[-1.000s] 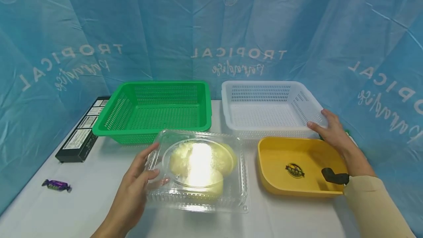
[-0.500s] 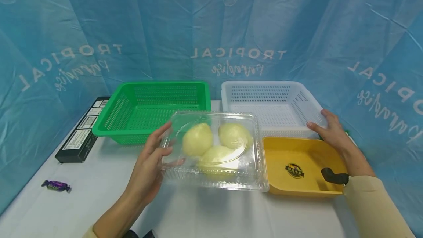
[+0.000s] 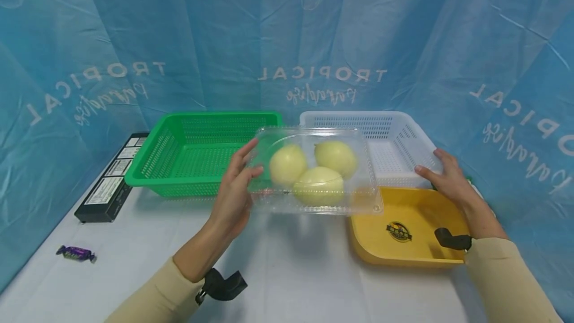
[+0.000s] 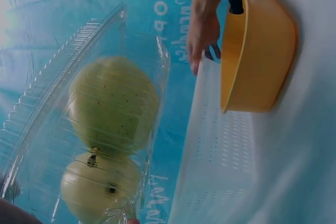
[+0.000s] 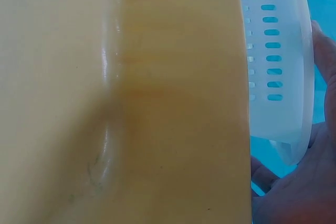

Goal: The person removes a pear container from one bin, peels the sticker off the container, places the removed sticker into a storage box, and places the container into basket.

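Observation:
A clear plastic clamshell box [image 3: 360,198] with three round, pale yellow-green fruits [image 3: 319,186] inside hangs above the table, slightly tilted. My left hand [image 3: 233,196] grips its left side, thumb toward me. Through the plastic, the left wrist view shows two speckled fruits [image 4: 113,106] with dark stem ends. My right hand [image 3: 453,178] holds the front right corner of a white perforated basket [image 3: 403,179], thumb and fingers about its rim [image 5: 307,72]. The box overlaps part of that basket and of a green basket [image 3: 179,181] in the head view.
A yellow tub [image 3: 372,243] with a round label stands before the white basket, under my right forearm. Left of the green basket lies a black box [image 3: 100,208] with white labels. A purple wrapped candy [image 3: 77,252] is at the table's left. Blue curtain [image 3: 233,39] encloses the table.
My left hand has lifted the clamshell box and carried it away from me and to the right. Its glare is gone, so all three fruits show. The right hand stays at the white basket's corner.

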Demonstrator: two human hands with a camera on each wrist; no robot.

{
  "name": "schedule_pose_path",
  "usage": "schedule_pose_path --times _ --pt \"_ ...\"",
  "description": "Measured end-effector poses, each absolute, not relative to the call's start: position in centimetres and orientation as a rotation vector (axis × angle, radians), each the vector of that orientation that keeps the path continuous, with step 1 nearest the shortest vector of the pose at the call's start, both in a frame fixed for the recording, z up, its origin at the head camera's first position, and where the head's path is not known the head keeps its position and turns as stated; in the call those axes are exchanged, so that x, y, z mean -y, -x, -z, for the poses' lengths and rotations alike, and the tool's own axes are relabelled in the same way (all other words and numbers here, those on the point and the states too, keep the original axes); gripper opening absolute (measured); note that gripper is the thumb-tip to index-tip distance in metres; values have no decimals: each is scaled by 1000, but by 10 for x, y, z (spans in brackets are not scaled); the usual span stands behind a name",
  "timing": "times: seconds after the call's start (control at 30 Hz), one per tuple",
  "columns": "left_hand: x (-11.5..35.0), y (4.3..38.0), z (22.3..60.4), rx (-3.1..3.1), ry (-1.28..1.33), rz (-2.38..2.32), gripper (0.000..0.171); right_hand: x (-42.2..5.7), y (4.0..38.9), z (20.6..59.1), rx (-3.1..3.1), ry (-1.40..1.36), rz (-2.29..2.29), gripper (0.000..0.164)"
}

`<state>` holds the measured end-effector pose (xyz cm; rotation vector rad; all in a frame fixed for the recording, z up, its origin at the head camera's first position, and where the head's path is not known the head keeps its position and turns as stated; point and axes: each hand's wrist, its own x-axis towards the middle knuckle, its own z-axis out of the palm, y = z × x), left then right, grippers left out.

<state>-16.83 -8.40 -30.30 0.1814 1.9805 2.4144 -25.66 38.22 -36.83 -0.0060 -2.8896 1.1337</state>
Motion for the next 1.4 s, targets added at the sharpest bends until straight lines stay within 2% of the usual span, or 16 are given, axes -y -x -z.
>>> schedule_pose_path --times 0.23,0.7,1.4 --pt "61 196 302 -1982 -148 -2448 56 -384 258 368 2843 -100 -1093 84" --pt "26 239 302 -1998 -81 -2475 56 -381 258 368 2904 28 -1087 97" --pt "-28 289 310 -2152 -61 -2420 53 -381 255 369 2904 6 -1045 94"
